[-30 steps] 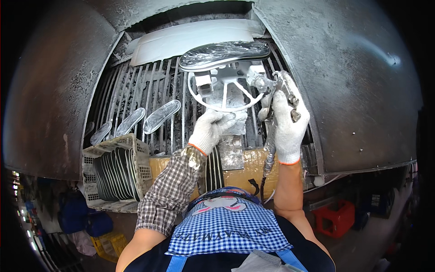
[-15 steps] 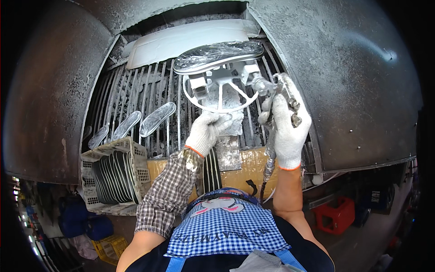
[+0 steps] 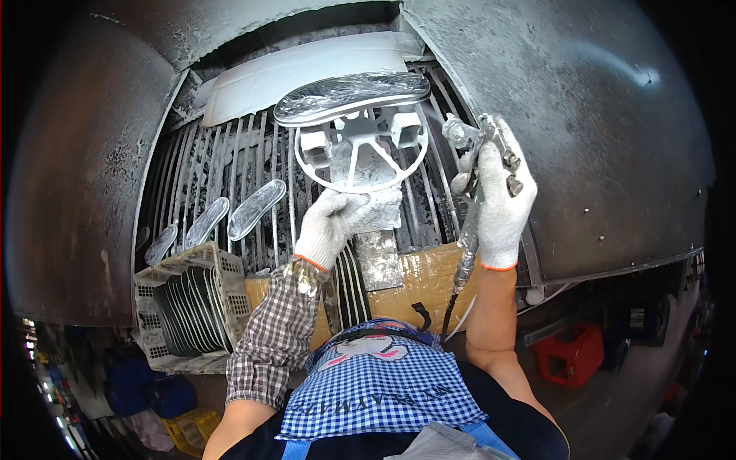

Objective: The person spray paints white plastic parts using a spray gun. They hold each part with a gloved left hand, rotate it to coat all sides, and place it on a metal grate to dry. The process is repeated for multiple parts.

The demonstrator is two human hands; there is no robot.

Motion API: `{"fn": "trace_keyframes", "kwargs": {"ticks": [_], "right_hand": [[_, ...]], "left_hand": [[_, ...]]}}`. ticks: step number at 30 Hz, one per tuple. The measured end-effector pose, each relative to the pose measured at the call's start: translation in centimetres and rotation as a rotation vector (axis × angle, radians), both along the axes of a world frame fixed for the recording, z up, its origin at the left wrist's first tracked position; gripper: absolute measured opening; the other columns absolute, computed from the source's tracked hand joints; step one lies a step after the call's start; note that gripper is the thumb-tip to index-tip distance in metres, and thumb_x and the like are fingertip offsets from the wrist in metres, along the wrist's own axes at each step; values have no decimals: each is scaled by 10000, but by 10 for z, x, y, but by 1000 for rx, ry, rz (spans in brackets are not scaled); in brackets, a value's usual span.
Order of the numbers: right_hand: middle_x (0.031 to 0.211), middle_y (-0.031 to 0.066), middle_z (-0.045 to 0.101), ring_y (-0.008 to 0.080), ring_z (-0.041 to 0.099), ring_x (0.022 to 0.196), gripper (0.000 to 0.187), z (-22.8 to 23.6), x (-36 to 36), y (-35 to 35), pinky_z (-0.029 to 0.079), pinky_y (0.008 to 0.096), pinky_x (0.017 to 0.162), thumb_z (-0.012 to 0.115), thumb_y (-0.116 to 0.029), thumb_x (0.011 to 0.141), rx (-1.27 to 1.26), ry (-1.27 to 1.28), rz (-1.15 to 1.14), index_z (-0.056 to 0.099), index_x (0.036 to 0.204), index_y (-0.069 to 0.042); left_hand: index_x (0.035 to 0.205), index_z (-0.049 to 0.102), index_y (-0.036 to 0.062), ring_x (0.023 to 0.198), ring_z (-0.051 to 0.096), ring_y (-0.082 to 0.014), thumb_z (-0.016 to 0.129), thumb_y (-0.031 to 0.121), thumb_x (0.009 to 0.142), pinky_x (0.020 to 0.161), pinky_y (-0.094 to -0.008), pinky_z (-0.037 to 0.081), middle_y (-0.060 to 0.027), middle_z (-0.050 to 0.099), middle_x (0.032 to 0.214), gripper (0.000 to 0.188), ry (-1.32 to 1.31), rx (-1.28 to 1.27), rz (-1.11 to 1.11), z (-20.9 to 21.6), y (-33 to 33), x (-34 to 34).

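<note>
My left hand [image 3: 328,227], in a white knit glove, has its fingers closed at the near rim of a white spoked wheel [image 3: 354,165]. Above the wheel, on white block-shaped supports, rests a long shoe sole [image 3: 353,98] with a shiny, film-like top and a pale edge. My right hand [image 3: 506,201], gloved too, is wrapped around a crusted spray gun [image 3: 469,157] whose head points left towards the wheel. A hose [image 3: 462,272] runs down from the gun. Beneath the wheel lies a whitened sheet [image 3: 383,208] on the slatted rack.
Several wrapped soles [image 3: 257,209] lie on the metal slats [image 3: 264,142] at left. A pale plastic crate [image 3: 234,291] holds a row of dark soles; more striped ones [image 3: 351,287] stand beside my left wrist. Dark metal walls [image 3: 613,176] flank the rack. A red plastic stool-like object [image 3: 571,356] is below right.
The spray gun and my right hand have shifted right relative to the wheel, leaving a gap beside it. The whole view has swung slightly. My left hand stays at the rim.
</note>
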State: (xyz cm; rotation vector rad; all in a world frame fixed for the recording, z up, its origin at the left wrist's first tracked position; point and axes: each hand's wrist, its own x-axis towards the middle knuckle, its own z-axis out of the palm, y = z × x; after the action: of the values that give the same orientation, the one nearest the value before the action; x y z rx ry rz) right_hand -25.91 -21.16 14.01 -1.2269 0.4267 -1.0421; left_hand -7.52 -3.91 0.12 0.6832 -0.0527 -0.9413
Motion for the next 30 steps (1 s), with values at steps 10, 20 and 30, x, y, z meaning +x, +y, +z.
{"fn": "trace_keyframes", "kwargs": {"ticks": [10,20,30], "right_hand": [[1058,81,707,62,623,810,515,4,-20,1,546,220,652,631,-106,1092,18,5,-7,482,1554,67],[967,58,687,59,614,751,503,3,-28,-3,534,212,632,639,-137,1095,40,28,6,506,1543,48],[950,60,694,53,606,728,492,14,-51,10,517,199,641,626,-131,1096,64,43,22,515,1539,53]], "left_hand": [[1492,441,-118,1312,625,-430,516,-1,984,1096,-571,570,-291,592,1443,526,-11,-55,25,-16,6,14],[1410,498,-111,1192,688,-399,530,13,996,1040,-512,617,-259,639,1344,433,-51,-75,5,-17,21,33],[1198,629,-77,1145,716,-406,635,55,995,979,-536,637,-258,714,1221,243,14,-29,212,-32,32,54]]}}
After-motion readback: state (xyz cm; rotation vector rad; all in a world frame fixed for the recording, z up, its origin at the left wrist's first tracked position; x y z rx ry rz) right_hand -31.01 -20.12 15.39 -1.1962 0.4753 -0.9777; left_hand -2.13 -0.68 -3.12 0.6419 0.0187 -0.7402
